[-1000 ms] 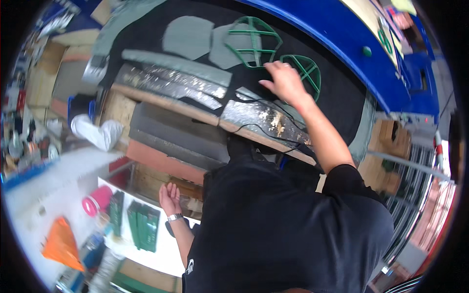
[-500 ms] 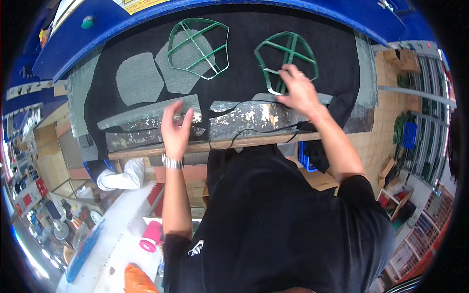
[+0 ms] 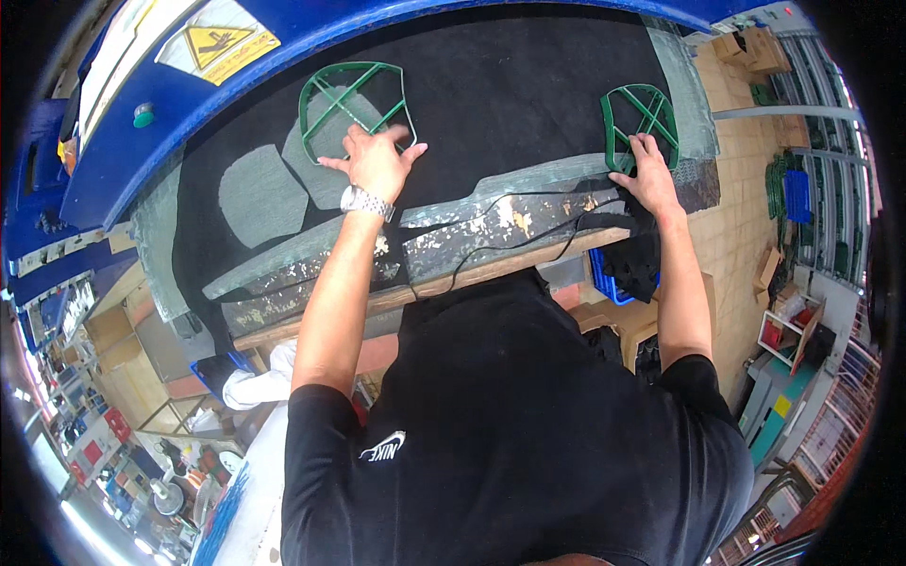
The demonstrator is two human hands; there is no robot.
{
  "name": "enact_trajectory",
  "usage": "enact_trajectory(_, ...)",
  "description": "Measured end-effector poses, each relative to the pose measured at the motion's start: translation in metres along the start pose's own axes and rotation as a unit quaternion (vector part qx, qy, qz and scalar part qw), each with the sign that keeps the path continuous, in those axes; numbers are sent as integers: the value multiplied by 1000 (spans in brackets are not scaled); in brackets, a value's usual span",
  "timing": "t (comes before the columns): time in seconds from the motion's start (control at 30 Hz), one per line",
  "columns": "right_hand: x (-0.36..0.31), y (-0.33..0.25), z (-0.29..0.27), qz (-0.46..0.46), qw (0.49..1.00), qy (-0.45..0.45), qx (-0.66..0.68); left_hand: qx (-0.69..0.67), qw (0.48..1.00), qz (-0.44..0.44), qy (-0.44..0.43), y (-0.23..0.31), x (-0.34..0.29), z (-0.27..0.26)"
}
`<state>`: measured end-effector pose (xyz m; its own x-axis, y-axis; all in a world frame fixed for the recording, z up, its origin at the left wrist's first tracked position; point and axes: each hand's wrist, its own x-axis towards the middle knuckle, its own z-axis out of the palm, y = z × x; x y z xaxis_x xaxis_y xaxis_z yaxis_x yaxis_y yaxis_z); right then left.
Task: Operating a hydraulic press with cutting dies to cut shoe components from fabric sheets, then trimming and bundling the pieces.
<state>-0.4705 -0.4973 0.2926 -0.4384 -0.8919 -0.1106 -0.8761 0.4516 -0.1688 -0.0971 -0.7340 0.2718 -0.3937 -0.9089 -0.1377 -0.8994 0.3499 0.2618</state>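
Two green metal cutting dies with crossed inner bars lie on a black sheet of material [image 3: 491,104]. My left hand [image 3: 376,165] reaches over the near edge of the left die [image 3: 404,87], fingers spread and touching it. At the right end of the sheet, my right hand [image 3: 649,179] grips the near rim of the right die [image 3: 609,127] between thumb and fingers. Grey-green board shows through two die-shaped holes in the sheet: one full opening [image 3: 262,196], and one partly under the left die and my left hand.
A blue machine beam [image 3: 453,26] curves along the far side, with a green button [image 3: 142,115] at left. The worn board's wooden front edge [image 3: 510,257] lies close to my body. A blue crate [image 3: 609,278] stands below the table at right.
My right hand has moved the right die rightward to the sheet's end. My left hand has gone from the near edge up onto the left die. The whole view has shifted.
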Motion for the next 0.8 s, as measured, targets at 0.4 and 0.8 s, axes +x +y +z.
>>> enact_trajectory(0.4,93,-87,-6,-69,943,-105,309,-56,995,62,51,-33,-19,6)
enact_trajectory(0.8,196,-288,76,-277,932,-66,223,-18,985,151,76,-45,-25,-3)
